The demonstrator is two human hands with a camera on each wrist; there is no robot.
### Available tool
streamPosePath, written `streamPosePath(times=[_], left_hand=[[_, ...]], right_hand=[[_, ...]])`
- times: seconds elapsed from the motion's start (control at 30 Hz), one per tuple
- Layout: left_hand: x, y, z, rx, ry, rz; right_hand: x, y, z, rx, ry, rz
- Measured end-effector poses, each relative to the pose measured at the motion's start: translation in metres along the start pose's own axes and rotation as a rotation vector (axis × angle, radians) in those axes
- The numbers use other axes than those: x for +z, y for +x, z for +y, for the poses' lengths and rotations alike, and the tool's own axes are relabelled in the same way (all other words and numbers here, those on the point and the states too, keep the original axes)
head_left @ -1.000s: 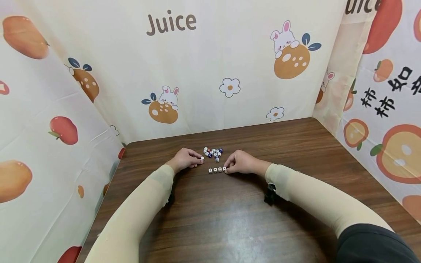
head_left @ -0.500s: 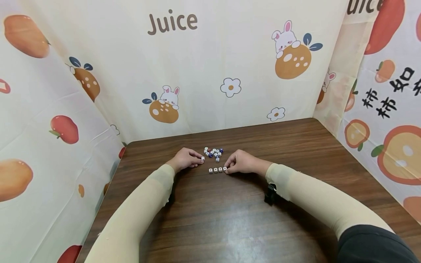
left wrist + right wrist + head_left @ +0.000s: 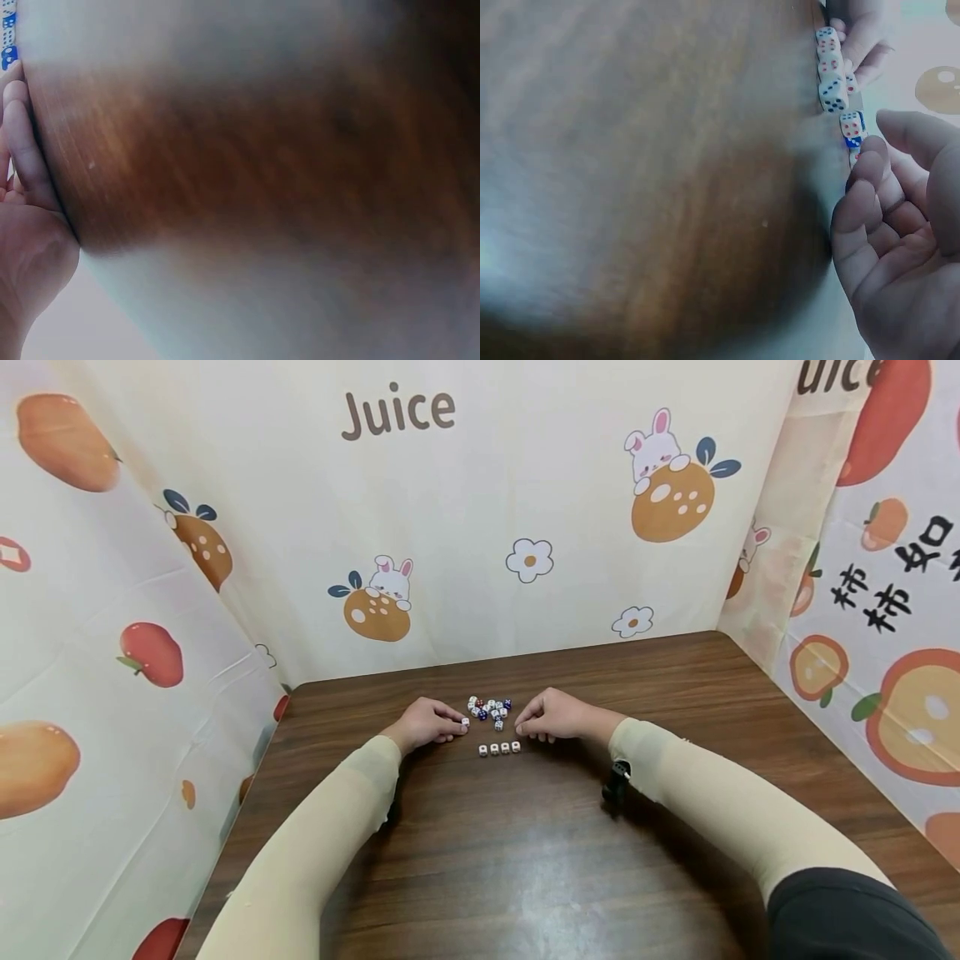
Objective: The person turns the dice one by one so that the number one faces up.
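In the head view a short row of several white dice (image 3: 499, 749) lies on the brown table. Behind it sits a loose cluster of white, blue and red dice (image 3: 491, 705). My left hand (image 3: 429, 723) pinches a white die (image 3: 466, 722) at the cluster's left side. To the right of the cluster my right hand (image 3: 553, 717) holds nothing. Its thumb and fingers are loosely bent and apart in the right wrist view, where the row of dice (image 3: 829, 67) appears beyond the hand (image 3: 900, 225). The left wrist view catches only part of the left hand (image 3: 30, 172).
The wood-grain table (image 3: 480, 860) meets a cream curtain (image 3: 465, 510) with printed fruit and rabbits at its back edge. More printed cloth (image 3: 885, 610) hangs along the right side and the left side.
My right hand has let go of the die at the right end of the row and moved back, away from it. The left hand stays in place with its die.
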State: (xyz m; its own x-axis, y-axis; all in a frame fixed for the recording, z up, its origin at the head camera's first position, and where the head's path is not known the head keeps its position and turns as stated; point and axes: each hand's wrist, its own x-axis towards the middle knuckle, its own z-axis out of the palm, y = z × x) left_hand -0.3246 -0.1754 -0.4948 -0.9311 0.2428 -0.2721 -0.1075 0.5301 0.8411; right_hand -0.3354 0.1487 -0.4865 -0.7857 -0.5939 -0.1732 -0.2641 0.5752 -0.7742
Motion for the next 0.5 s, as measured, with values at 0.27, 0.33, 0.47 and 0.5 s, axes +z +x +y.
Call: streamPosePath(times=[0.27,0.33,0.47,0.5], left_hand=[[0.001,0.001,0.001,0.000,0.011,0.004],[0.001,0.001,0.001,-0.006,0.002,0.001],[0.001,0.000,0.002,-0.014,-0.012,0.002],[0.001,0.000,0.002,-0.013,-0.012,0.003]], right_hand=[[-0.006,0.014,0.000,0.056,-0.022,0.140],[-0.005,0.020,0.003,0.083,-0.025,0.173],[-0.003,0.029,0.004,0.127,-0.029,0.211],[-0.003,0.031,0.004,0.135,-0.031,0.213]])
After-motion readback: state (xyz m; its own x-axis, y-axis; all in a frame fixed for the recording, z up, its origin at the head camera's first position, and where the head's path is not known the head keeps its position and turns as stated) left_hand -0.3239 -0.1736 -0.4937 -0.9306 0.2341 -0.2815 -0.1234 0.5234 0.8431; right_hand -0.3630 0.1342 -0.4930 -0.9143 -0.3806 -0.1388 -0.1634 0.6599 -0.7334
